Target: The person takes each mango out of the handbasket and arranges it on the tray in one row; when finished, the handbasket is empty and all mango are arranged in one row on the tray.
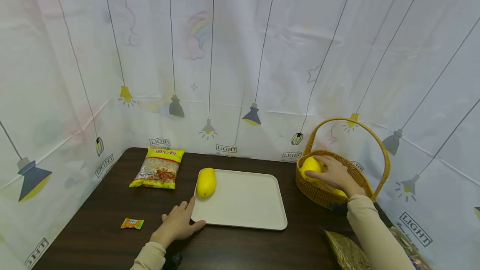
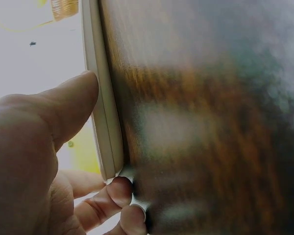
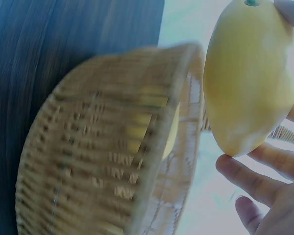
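Observation:
In the head view my right hand (image 1: 335,174) holds a yellow mango (image 1: 310,166) at the left rim of the wicker basket (image 1: 318,197). Fingers and thumb lie around the mango (image 3: 250,78) in the right wrist view, beside the basket wall (image 3: 88,147). Another yellow fruit (image 1: 340,192) sits inside the basket, partly covered. My left hand (image 1: 178,222) rests at the near left corner of a white tray (image 1: 243,199). Its thumb touches the tray's rim (image 2: 100,98), the other fingers beside the corner. A second mango (image 1: 206,182) lies on the tray's left side.
A yellow food bag (image 1: 158,168) lies at the back left of the dark table (image 1: 232,249). A small orange wrapped packet (image 1: 132,223) is left of my left hand. Near my right forearm lies a gold-coloured package (image 1: 345,249). Patterned curtains (image 1: 240,61) enclose the table.

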A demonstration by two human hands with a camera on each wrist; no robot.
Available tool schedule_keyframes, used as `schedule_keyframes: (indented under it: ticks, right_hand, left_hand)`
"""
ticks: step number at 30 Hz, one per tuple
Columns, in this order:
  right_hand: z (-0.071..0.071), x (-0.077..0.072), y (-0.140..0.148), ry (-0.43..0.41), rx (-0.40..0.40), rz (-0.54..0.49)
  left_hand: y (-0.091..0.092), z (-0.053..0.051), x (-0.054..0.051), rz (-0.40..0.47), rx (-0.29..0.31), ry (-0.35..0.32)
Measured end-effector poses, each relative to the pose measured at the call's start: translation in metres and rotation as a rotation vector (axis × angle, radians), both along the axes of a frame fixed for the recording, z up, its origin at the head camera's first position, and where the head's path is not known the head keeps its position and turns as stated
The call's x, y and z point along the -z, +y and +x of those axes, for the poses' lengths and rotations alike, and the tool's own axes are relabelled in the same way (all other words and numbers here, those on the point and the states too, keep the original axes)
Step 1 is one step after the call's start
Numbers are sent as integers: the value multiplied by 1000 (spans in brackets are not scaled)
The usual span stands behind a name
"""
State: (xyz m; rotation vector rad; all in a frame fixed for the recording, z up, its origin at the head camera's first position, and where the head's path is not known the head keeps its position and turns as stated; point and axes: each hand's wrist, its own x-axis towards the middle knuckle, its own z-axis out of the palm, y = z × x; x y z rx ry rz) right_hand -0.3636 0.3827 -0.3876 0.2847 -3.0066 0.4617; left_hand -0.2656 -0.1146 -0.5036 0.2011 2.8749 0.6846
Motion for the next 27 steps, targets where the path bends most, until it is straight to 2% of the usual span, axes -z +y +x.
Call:
schedule_keyframes:
  ticks: [6,19,27]
  right_hand:
    - [0,-2,-22,45,-49,-27]
    - [-3,2,-59,34,-101,-57]
    - [-9,11,-86,60,-157,-39]
  left_hand:
    - [-1,0,1,-2,-3,-3]
    - [-1,-2,3,4,-3,2]
    - [-1,-3,4,-2,-5,-5]
